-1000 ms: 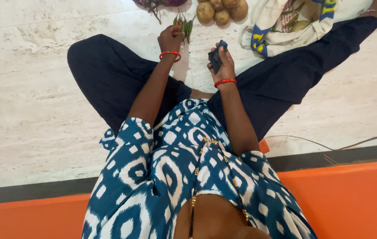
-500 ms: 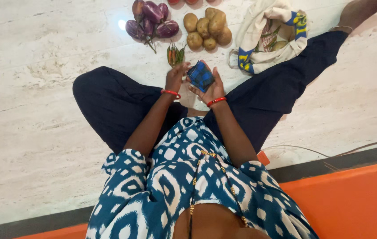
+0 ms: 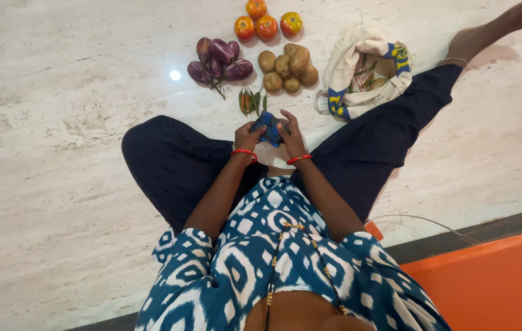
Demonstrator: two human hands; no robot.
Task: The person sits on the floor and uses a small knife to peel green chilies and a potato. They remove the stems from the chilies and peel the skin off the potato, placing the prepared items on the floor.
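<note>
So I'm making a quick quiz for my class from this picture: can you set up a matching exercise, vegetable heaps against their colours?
Things:
1. tomatoes
2. aubergines
3. potatoes
4. chillies

Colours:
A. tan brown
B. green with some orange
C. red-orange
D. purple

Pairs: 1-C, 2-D, 3-A, 4-B

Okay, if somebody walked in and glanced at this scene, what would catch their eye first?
Probably the sorted vegetable heaps on the pale marble floor: tomatoes farthest out, then purple eggplants beside potatoes, with chillies nearest. In front of them, the left hand and right hand together hold a small blue checked pouch.
</note>
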